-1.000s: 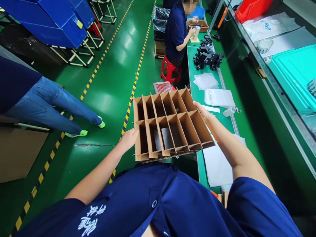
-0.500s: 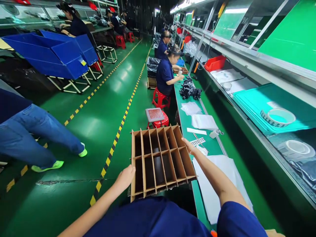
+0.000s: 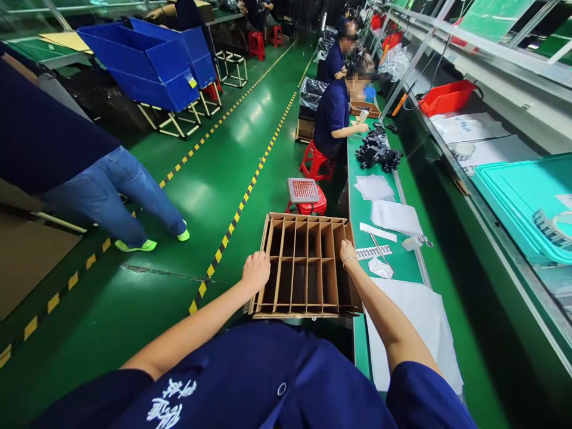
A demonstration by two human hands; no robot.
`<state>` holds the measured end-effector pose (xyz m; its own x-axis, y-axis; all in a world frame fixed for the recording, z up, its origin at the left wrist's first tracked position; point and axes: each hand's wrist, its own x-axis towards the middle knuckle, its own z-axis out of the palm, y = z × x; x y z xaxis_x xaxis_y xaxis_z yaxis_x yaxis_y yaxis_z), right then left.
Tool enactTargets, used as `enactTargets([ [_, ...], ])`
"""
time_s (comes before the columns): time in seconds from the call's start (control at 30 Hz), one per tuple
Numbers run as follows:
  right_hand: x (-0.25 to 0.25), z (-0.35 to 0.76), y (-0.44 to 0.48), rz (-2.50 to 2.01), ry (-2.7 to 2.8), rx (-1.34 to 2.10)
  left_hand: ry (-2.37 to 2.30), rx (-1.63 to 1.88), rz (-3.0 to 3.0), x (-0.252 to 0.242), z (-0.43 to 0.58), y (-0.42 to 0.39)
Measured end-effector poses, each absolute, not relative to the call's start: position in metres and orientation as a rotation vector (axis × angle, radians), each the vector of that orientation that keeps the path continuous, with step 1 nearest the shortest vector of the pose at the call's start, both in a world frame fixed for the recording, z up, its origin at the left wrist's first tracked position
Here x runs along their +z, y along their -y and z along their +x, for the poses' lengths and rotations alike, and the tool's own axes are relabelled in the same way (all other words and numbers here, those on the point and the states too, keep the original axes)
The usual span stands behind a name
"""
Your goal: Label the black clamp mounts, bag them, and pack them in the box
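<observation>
Green floor [image 3: 232,143] with yellow-and-black striped lines [image 3: 238,213] runs along the left edge of a green bench [image 3: 404,268]. Just beside that edge, toward the near end, a cardboard divider [image 3: 306,258] lies with its cells facing up, seemingly inside a carton [image 3: 308,314]. The left hand [image 3: 256,270] grips the divider's left side, fingers bent and close together, thumb hidden. The right hand [image 3: 347,251] pinches the right end, fingers curled. Near it, a label strip [image 3: 375,252] and white sheets [image 3: 411,325] rest on the bench.
</observation>
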<state>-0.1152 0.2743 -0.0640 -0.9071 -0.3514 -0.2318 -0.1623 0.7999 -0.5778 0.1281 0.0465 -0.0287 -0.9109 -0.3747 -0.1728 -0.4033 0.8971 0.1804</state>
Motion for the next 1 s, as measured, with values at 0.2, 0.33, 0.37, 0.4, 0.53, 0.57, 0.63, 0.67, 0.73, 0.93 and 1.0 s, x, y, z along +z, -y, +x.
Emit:
enactTargets([
  [0.2,-0.082,-0.088,-0.277,-0.514,-2.832,-0.653,-2.945,0.415,-0.325,-0.047,0.083,-0.063],
  [0.33,-0.101,-0.076,-0.28,-0.521,-2.871,-0.543,-2.861,0.478,-0.217,-0.075,0.074,-0.081],
  [0.37,-0.106,-0.075,-0.281,-0.518,-2.875,-0.52,-2.852,0.487,-0.213,-0.079,0.073,-0.084],
  [0.4,-0.109,-0.075,-0.281,-0.518,-2.878,-0.5,-2.85,0.494,-0.214,-0.082,0.073,-0.086],
  [0.53,-0.118,-0.079,-0.279,-0.592,-2.871,-0.446,-2.9,0.506,-0.286,-0.084,0.067,-0.087],
  [0.57,-0.119,-0.079,-0.279,-0.626,-2.86,-0.435,-2.911,0.507,-0.325,-0.085,0.064,-0.086],
  [0.63,-0.121,-0.079,-0.278,-0.683,-2.834,-0.414,-2.912,0.51,-0.407,-0.087,0.058,-0.086],
  [0.67,-0.123,-0.078,-0.277,-0.699,-2.822,-0.402,-2.904,0.513,-0.441,-0.088,0.056,-0.087],
  [0.73,-0.125,-0.077,-0.277,-0.713,-2.806,-0.376,-2.887,0.523,-0.479,-0.093,0.054,-0.089],
  [0.93,-0.13,-0.079,-0.28,-0.773,-2.783,-0.315,-2.896,0.531,-0.549,-0.093,0.046,-0.08],
  [1.0,-0.13,-0.082,-0.281,-0.787,-2.786,-0.303,-2.926,0.506,-0.625,-0.09,0.034,-0.066],
])
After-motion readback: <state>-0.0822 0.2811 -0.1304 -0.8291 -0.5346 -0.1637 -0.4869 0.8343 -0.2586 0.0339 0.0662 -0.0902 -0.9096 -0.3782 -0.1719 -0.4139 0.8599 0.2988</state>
